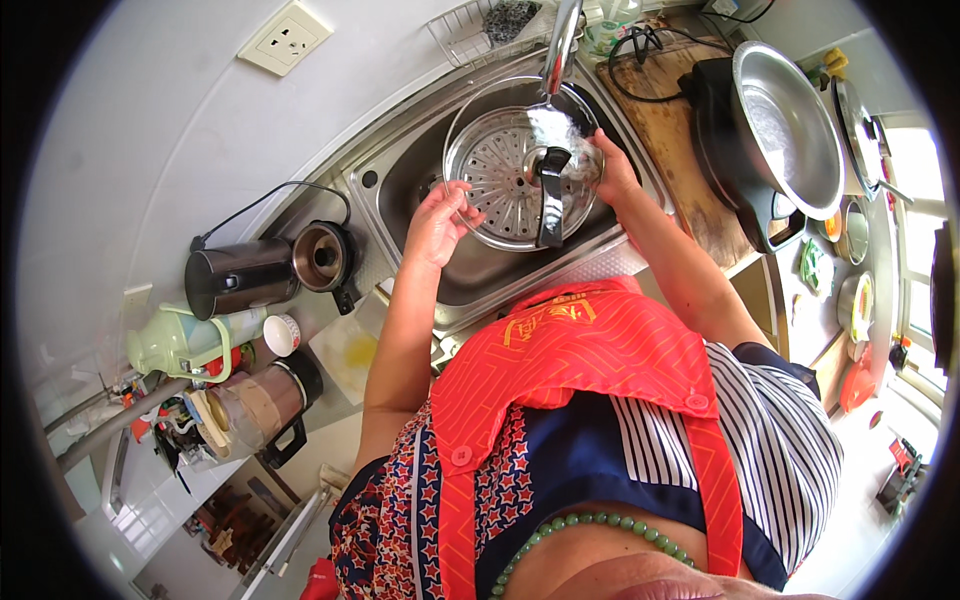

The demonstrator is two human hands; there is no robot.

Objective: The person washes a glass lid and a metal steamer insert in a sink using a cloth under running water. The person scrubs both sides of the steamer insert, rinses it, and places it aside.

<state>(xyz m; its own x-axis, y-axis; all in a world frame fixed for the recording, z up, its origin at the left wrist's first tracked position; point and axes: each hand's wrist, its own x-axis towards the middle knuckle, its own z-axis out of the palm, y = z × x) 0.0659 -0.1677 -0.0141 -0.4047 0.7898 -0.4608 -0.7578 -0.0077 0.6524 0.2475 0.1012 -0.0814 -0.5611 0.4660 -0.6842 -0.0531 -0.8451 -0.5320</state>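
A round glass pot lid [499, 97] with a steel rim and a black handle [552, 199] is held over the stainless steel sink [480, 281]. My left hand [442, 217] has its fingers and thumb around the lid's left rim. On the opposite side, my right hand [616, 169] grips the rim near the sink's right edge. Water from the chrome tap [561, 52] runs onto the glass. Through the lid I see a perforated metal steamer tray [495, 169]; what it rests on is partly hidden.
Right of the sink, a wooden board [660, 127] carries a black appliance [712, 135] with a metal basin [787, 127] on it. Leftward stand an electric kettle [240, 277], a dark round container [322, 255], a green thermos [172, 341] and a small bowl [281, 334]. Behind is a wire rack [454, 37].
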